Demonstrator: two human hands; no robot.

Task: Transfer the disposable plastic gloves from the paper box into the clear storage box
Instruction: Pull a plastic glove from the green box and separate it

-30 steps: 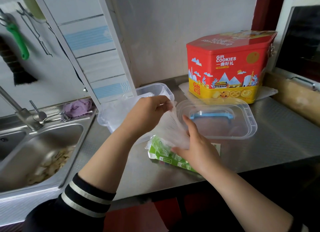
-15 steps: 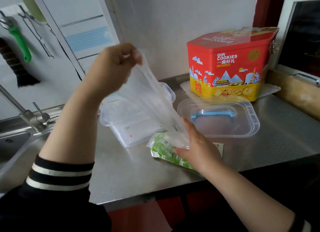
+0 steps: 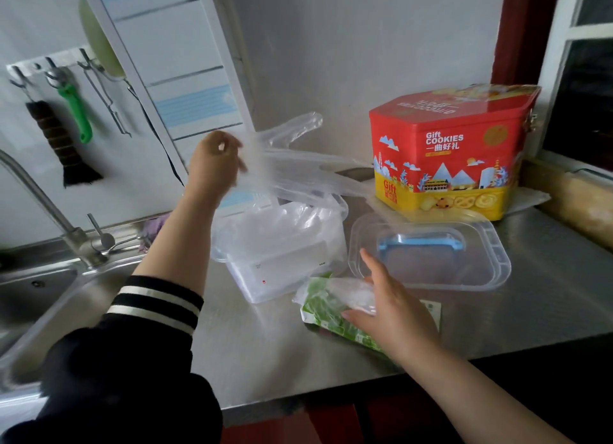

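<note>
My left hand [image 3: 215, 164] is raised above the clear storage box [image 3: 282, 277] and pinches a thin plastic glove [image 3: 298, 164], which streams out to the right in the air. The box stands on the steel counter with several crumpled gloves [image 3: 275, 231] inside. The green paper box [image 3: 331, 314] lies flat in front of it, with a tuft of glove plastic [image 3: 351, 292] poking out of its top. My right hand [image 3: 391, 307] rests on the paper box, fingers nearly straight, pressing it to the counter.
The storage box's clear lid [image 3: 481, 271] with a blue handle lies upside down to the right. A red and yellow cookie tin [image 3: 451, 151] stands behind it by the wall. The sink [image 3: 39, 297] and tap [image 3: 49, 211] are at the left; the counter edge runs close below my right hand.
My left hand pulled a glove up out of the paper box, and the glove came free and now trails over the storage box. My right hand stayed on the paper box.
</note>
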